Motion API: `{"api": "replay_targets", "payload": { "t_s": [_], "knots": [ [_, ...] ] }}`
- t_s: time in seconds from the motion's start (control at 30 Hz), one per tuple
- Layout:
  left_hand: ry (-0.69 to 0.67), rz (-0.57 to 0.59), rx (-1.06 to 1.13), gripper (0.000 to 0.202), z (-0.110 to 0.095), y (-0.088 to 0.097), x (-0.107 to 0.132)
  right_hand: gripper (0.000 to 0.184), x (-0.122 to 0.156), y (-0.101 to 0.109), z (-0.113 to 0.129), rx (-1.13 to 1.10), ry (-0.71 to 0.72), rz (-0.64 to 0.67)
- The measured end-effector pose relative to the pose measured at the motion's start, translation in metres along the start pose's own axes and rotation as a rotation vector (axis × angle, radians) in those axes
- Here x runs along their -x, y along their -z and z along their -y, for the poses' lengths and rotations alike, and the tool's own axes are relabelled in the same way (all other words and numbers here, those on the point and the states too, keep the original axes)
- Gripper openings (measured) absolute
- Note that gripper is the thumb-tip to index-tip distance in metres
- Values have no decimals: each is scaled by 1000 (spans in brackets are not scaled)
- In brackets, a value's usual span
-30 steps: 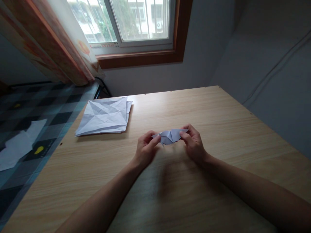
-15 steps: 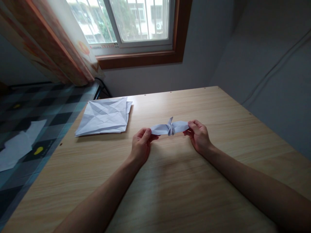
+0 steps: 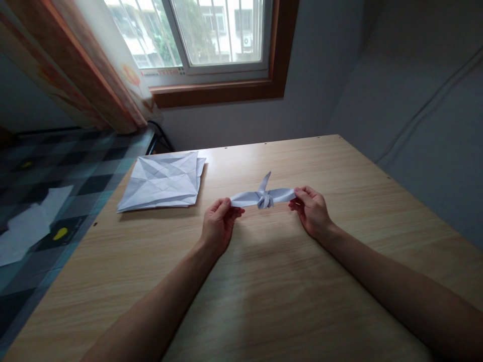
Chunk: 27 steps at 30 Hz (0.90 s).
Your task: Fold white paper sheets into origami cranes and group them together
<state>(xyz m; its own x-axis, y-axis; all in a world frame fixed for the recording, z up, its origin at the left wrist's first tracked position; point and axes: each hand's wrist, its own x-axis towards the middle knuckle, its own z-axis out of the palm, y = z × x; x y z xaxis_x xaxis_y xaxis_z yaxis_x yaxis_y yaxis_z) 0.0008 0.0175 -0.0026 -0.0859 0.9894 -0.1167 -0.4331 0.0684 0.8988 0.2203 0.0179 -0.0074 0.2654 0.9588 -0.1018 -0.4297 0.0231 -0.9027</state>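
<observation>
A small folded white paper figure [image 3: 263, 197] hangs just above the wooden table [image 3: 264, 281], stretched out sideways with a pointed tip sticking up from its middle. My left hand [image 3: 218, 226] pinches its left wing tip between thumb and fingers. My right hand [image 3: 311, 210] pinches the right wing tip the same way. Both forearms reach in from the bottom edge of the view.
A stack of creased white paper sheets [image 3: 163, 180] lies at the table's back left. Left of the table is a checked blanket [image 3: 45, 176] with a loose white sheet [image 3: 26, 223] on it. A window [image 3: 196, 35] and a curtain [image 3: 86, 65] stand behind.
My hands have moved apart, pulling the folded figure from a compact bunch into a long flat span, and its middle tip has risen.
</observation>
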Motion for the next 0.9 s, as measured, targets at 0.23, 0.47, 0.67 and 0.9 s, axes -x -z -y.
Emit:
{"api": "replay_targets", "payload": {
  "t_s": [0.23, 0.47, 0.67, 0.9],
  "knots": [
    [0, 14, -56, 34, -1, -2, -1, 31, -3, 1, -2, 100, 83, -33],
    [-151, 31, -276, 32, 0, -5, 6, 33, -10, 12, -7, 254, 163, -71],
    [-311, 16, -627, 15, 0, 0, 6, 32, -18, 20, -9, 307, 204, -99],
    [-312, 21, -773, 9, -5, 0, 6, 32, -23, 25, -7, 372, 147, -117]
  ]
}}
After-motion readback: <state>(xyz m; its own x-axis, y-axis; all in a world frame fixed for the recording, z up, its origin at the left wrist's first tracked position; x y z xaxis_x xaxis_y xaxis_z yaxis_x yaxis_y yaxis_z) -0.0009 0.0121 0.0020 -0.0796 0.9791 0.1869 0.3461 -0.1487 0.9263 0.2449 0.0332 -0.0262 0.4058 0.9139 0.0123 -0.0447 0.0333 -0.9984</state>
